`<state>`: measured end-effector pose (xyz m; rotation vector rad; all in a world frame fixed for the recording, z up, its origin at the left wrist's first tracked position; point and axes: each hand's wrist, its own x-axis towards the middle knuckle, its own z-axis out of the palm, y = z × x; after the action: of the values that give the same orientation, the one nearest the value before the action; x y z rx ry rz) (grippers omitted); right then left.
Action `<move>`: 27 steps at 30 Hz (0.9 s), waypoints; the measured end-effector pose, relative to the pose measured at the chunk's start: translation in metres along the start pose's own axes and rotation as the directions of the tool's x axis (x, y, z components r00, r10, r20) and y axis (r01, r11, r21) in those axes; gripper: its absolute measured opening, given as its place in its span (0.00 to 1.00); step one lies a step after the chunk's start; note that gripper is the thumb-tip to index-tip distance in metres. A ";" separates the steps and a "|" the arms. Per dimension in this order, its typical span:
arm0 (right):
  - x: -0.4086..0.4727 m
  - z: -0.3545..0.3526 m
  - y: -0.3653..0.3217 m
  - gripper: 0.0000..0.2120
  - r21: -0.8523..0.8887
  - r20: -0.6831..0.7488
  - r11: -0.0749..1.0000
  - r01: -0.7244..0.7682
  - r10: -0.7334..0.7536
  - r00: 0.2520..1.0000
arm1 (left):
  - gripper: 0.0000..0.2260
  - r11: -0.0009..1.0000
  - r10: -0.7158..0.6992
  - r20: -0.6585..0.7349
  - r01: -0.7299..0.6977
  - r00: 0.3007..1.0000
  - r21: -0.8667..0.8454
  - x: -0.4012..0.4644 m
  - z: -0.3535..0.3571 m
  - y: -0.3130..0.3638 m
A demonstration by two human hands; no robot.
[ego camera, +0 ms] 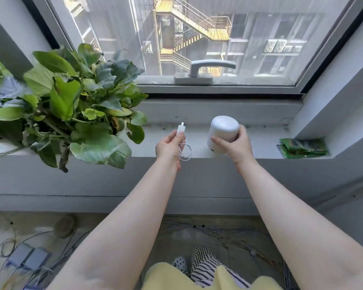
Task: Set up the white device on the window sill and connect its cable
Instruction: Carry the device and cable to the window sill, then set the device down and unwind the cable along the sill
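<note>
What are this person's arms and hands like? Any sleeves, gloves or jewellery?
Both forearms are bare up to the picture's lower edge: no sleeves show. The left hand and right hand wear no gloves, and no rings, watch or bracelets can be seen. The fingernails look short and unpainted.

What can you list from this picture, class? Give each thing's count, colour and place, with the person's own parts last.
Rounded plastic device: one, white, above sill, in right hand.
Thin coiled cable with plug: one, white, in left hand.
Leafy potted plant: one, green, sill's left end.
Flat packets: a few, green, sill's right end.
Metal window handle: one, grey, window frame.
Stone window sill: one, grey, below window.
Loose wires: many, pale, floor.
Hands: left, right.
</note>
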<state>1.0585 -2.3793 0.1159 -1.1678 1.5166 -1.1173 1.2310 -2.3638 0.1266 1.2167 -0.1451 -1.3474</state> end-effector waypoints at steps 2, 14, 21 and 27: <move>0.010 0.004 0.004 0.33 -0.035 0.023 0.999 0.039 -0.039 0.999 | 0.17 1.000 0.011 0.000 -0.011 1.000 0.005 0.007 0.001 0.004; 0.040 0.001 0.021 0.37 -0.073 0.031 0.996 0.048 -0.046 0.998 | 0.20 0.999 0.035 -0.061 -0.034 0.997 0.019 0.025 0.002 0.007; 0.037 -0.002 0.024 0.43 -0.040 0.082 0.997 0.061 -0.058 0.995 | 0.19 1.000 0.002 -0.046 -0.002 0.999 0.013 0.024 0.008 0.007; 0.003 -0.011 -0.003 0.35 -0.078 -0.134 0.949 0.306 -0.314 0.940 | 0.17 0.998 -0.036 0.001 0.036 0.999 -0.059 0.023 0.007 0.015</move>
<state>1.0478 -2.3810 0.1201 -1.4270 1.5145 -1.4031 1.2431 -2.3892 0.1284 1.1748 -0.0829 -1.3734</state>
